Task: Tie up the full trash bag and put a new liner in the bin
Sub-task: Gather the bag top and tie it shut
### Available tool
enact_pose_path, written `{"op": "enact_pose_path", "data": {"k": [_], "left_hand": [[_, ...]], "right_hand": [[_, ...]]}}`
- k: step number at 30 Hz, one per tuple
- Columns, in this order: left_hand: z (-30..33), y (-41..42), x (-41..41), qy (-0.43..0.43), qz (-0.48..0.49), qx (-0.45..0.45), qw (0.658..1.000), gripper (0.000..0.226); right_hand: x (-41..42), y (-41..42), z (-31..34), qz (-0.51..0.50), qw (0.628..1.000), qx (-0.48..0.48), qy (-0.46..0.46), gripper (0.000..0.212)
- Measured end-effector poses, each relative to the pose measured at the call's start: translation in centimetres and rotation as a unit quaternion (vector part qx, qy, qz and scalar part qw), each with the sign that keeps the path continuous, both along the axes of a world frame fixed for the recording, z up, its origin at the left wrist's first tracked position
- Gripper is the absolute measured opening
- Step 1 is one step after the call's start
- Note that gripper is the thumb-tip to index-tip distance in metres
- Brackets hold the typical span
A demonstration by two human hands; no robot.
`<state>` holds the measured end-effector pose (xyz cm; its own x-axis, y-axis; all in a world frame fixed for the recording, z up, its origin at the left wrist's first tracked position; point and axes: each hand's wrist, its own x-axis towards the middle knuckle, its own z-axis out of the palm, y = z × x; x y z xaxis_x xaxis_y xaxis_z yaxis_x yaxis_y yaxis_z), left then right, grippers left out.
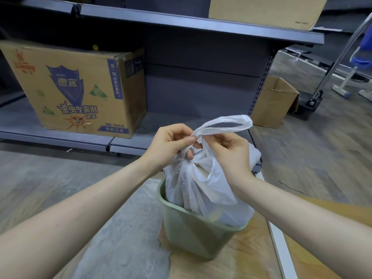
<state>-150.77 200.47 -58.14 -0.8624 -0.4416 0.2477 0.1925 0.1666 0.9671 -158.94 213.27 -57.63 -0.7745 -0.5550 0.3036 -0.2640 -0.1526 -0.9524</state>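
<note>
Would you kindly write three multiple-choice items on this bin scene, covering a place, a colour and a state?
1. Where is the white trash bag?
A. on the shelf
B. in the bin
C. flat on the floor

2. What colour is the bin?
A. pale green
B. red
C. black

3. What are the hands doing?
A. hanging idle
B. pressing the bin's rim
C. gripping the bag's handles

Answers:
1 B, its body sits inside the bin, top rising above the rim.
2 A, its walls are pale green.
3 C, the left hand and the right hand pinch the twisted handles at the bag's neck.
</note>
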Motion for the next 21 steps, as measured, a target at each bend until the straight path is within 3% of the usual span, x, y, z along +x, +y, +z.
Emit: {"op": "enact_pose_path", "data": {"k": [7,14,18,21], "left_hand": [[-0.6,-0.1,-0.4,0.005,0.056,0.045,0.997,0.011],[-0.7,-0.1,-1.3,-0.022,0.099,0.123,0.987,0.012],[-0.6,-0.3,-0.9,-0.01,0.043,0.111,0.993,0.01],[-0.2,-0.5,-0.8,-0.026,0.015,0.046,0.999,0.009]], "right_hand": [[0.1,-0.2,-0.6,0.047,0.998,0.014,0.024,0.025],[-0.9,-0.6,-1.2,-0.014,0.999,0.034,-0.013,0.012],[-0.7,-0.8,-0.9,-0.019,0.997,0.034,-0.065,0.006],[-1.0,-0.6,-1.1,0.009,0.995,0.024,-0.097,0.027]]}}
